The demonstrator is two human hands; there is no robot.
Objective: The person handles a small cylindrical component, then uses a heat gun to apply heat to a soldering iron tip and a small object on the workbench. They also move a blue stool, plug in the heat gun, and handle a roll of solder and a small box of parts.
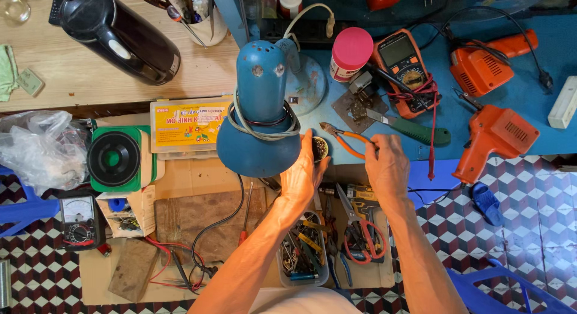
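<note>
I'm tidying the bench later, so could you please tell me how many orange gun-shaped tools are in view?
2. One orange gun-shaped tool lies on the blue bench top at upper right; the other sits just below it, near the bench edge. More could be hidden out of frame.

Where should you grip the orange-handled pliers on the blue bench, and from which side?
Grip the pliers by the two orange handles, coming from the right, where the right hand already rests on them. The handles trail right; the bare metal jaws point left toward the small tin.
</note>
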